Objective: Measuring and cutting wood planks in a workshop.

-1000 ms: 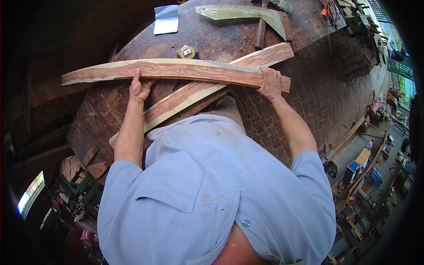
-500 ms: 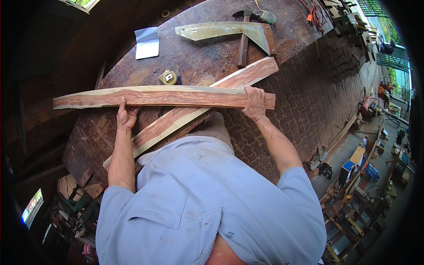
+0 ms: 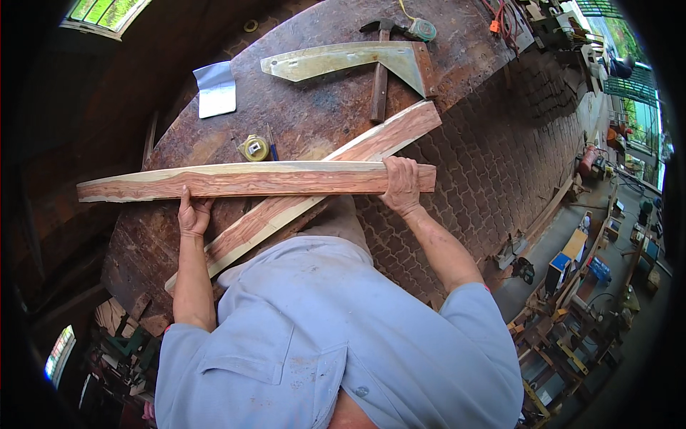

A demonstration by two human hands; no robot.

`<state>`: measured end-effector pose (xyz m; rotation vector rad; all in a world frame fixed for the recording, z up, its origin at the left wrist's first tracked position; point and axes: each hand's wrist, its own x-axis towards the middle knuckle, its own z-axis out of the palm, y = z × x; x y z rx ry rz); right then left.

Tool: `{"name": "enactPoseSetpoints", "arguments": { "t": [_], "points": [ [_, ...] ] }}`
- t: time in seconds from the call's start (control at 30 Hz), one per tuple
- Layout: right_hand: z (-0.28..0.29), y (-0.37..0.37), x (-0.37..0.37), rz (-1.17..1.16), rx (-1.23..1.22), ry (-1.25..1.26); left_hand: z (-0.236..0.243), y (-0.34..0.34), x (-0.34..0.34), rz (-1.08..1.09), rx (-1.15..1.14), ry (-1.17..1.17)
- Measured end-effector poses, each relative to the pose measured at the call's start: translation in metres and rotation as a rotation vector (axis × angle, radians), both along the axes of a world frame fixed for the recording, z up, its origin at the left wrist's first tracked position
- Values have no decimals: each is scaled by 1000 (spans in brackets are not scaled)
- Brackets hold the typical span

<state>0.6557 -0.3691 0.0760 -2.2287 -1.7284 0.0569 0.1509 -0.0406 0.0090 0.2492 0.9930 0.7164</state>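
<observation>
A long wooden board [image 3: 286,179], reddish with a pale edge, lies crosswise in front of me. My left hand [image 3: 193,213] supports it from below near its left part, thumb up against the near face. Near the right end, my right hand [image 3: 401,186] wraps over the top edge, fingers on the board. Beneath it a second board [image 3: 264,217] runs diagonally from lower left to upper right over the table edge. Just beyond the boards lie a yellow tape measure [image 3: 254,148] and a blue pen [image 3: 272,145].
On the worn brown table [image 3: 300,104] are a folded paper [image 3: 216,96], a large metal try square [image 3: 336,58] with a wooden stock, a hammer [image 3: 379,93] and a green tape measure [image 3: 421,30]. Right of the table is paved floor [image 3: 471,171]; tools and timber crowd the far right.
The view has shifted a little, so table items appear lower and further left. Both hands keep their hold on the upper board, which still crosses the diagonal one.
</observation>
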Motion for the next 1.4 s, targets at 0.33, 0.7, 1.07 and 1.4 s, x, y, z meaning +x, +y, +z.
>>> {"name": "enactPoseSetpoints", "arguments": {
  "t": [0.33, 0.7, 1.07, 1.4],
  "points": [
    [-6, 1, 5, -7, -54, 25, 7, 2, 1, 14, -9, 23],
    [-2, 1, 0, -15, -57, 11, 4, 0, 9, 37, -12, 24],
    [11, 2, 6, 45, -142, 20, 6, 6, 3, -41, -4, -42],
    [50, 25, 37, 83, -40, -97, 22, 10, 26, 17, 75, -135]
  ]
}}
